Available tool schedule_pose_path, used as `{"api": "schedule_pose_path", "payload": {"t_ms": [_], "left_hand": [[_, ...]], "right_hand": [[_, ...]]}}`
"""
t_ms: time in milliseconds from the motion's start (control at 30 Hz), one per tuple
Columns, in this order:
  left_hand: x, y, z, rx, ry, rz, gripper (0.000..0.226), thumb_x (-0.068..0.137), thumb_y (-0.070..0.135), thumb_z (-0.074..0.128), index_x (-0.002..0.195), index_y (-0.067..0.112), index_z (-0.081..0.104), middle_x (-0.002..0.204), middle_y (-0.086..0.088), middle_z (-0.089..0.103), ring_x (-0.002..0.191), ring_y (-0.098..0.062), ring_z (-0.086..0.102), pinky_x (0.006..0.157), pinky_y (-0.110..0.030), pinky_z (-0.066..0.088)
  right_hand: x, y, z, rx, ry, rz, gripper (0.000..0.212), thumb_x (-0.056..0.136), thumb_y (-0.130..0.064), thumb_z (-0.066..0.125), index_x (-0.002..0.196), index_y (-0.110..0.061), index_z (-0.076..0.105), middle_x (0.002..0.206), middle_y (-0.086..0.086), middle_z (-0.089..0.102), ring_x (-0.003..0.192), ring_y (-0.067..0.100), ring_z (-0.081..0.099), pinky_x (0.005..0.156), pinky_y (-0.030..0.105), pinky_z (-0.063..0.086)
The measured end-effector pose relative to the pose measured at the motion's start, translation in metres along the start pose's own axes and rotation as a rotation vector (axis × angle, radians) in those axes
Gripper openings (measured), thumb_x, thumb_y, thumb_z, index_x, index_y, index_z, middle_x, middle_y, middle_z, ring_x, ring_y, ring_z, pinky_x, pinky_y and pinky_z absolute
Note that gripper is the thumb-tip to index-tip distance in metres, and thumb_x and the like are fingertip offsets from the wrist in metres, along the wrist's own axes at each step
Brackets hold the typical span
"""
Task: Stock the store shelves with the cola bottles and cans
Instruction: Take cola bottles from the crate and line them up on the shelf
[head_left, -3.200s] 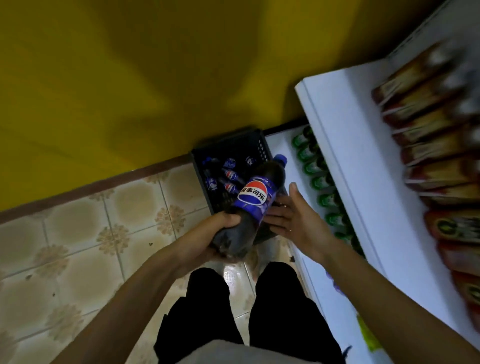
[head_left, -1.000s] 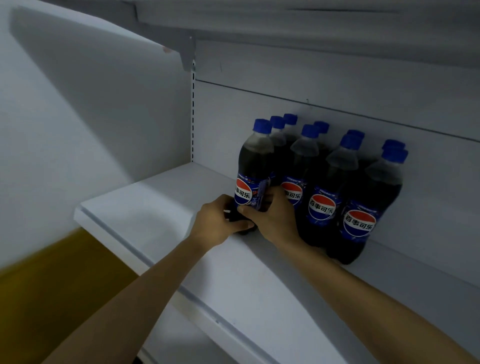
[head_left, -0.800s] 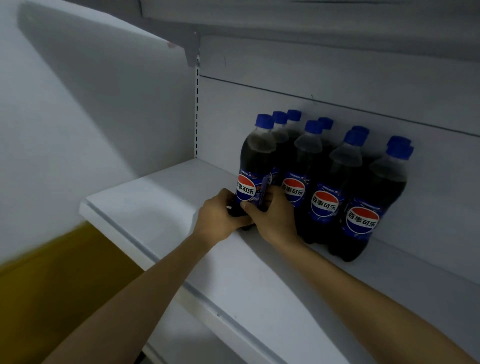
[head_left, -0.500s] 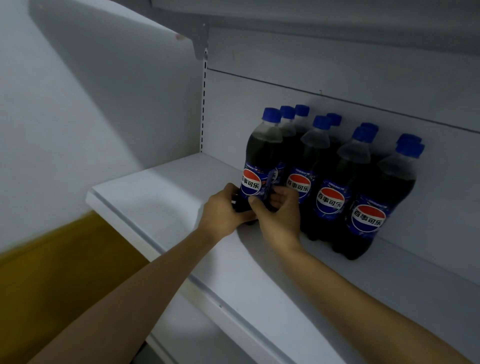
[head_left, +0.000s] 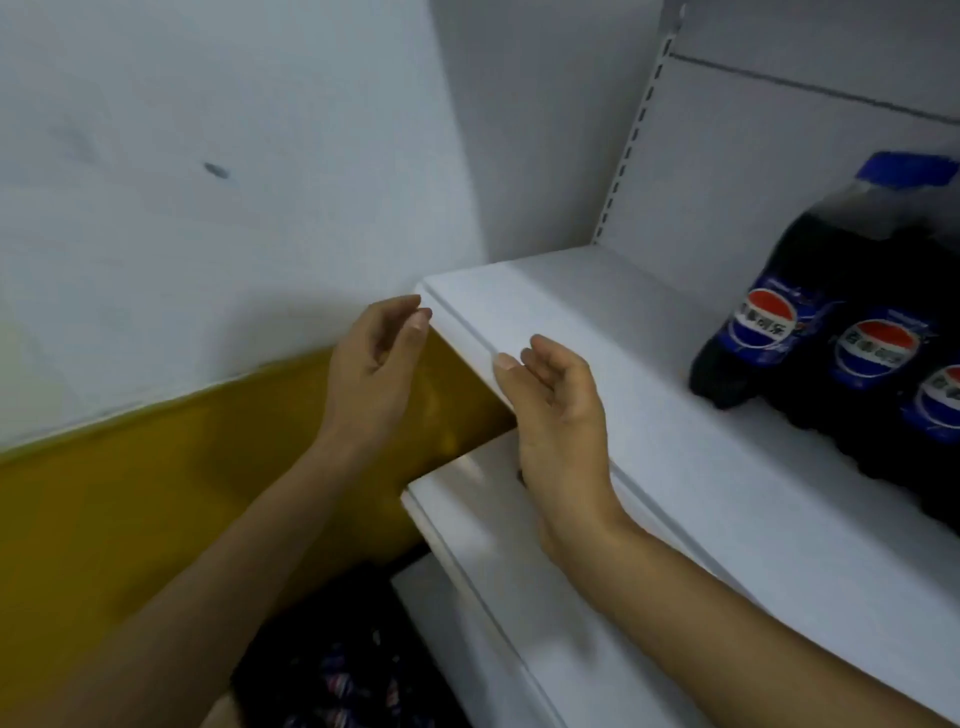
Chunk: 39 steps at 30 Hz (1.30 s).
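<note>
From the head camera, both hands are hanging in the air in front of the white shelf (head_left: 649, 374), palms facing each other, and neither is holding anything. The left hand (head_left: 376, 364) is floating just off the shelf's front corner, its fingers lying close together and loosely bent, the thumb a little apart. The right hand (head_left: 558, 415) is hovering over the shelf's front edge with fingers relaxed and slightly curled; whether it is touching the edge cannot be told. The cola bottles (head_left: 769, 322) are standing upright in a tight group on the shelf at the right, well apart from both hands. Below, a dark crate (head_left: 343, 675) is sitting on the floor beside the lower shelf (head_left: 488, 561), its contents blurred.
</note>
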<state>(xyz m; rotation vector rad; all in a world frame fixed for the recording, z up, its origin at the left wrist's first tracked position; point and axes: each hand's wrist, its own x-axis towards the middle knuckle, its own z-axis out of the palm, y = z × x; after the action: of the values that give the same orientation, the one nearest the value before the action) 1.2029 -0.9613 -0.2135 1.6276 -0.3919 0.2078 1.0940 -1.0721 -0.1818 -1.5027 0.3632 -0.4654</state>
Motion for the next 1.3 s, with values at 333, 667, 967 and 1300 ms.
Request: {"api": "schedule_pose_path", "payload": {"t_ms": [333, 667, 967, 1300], "left_hand": [[-0.082, -0.177, -0.202, 0.057, -0.184, -0.605, 0.024, 0.098, 0.035, 0.043, 0.113, 0.021, 0.057, 0.107, 0.004, 0.064, 0.102, -0.014, 0.062, 0.089, -0.031, 0.048], [-0.199, -0.336, -0.258, 0.094, -0.367, -1.113, 0.010, 0.097, 0.019, 0.053, 0.099, 0.028, 0.057, 0.105, 0.000, 0.061, 0.104, -0.022, 0.059, 0.085, -0.032, 0.046], [-0.291, -0.509, -0.180, 0.048, -0.326, -1.374, 0.014, 0.097, 0.010, 0.049, 0.107, 0.008, 0.059, 0.109, -0.011, 0.062, 0.090, -0.017, 0.061, 0.063, -0.009, 0.049], [-0.335, -0.743, -0.149, 0.950, -1.337, -0.486, 0.044, 0.089, 0.033, 0.062, 0.127, 0.015, 0.051, 0.126, -0.010, 0.055, 0.115, -0.027, 0.052, 0.082, -0.033, 0.041]], "right_hand": [[-0.087, 0.178, 0.131, -0.005, 0.102, 0.756, 0.013, 0.093, -0.032, 0.061, 0.086, -0.022, 0.064, 0.084, -0.005, 0.068, 0.077, 0.007, 0.065, 0.057, 0.016, 0.051], [-0.150, 0.388, 0.144, -0.204, 0.099, 1.248, 0.019, 0.097, -0.025, 0.055, 0.081, -0.015, 0.058, 0.078, 0.004, 0.060, 0.069, 0.014, 0.059, 0.073, 0.031, 0.048], [-0.192, 0.620, 0.115, -0.419, -0.098, 1.411, 0.014, 0.094, -0.020, 0.058, 0.084, -0.010, 0.060, 0.102, 0.018, 0.067, 0.098, 0.031, 0.066, 0.061, 0.025, 0.045], [-0.185, 0.869, 0.134, -0.702, -0.414, 1.190, 0.047, 0.084, -0.020, 0.073, 0.125, -0.005, 0.055, 0.123, 0.013, 0.061, 0.112, 0.028, 0.059, 0.090, 0.034, 0.049]]}}
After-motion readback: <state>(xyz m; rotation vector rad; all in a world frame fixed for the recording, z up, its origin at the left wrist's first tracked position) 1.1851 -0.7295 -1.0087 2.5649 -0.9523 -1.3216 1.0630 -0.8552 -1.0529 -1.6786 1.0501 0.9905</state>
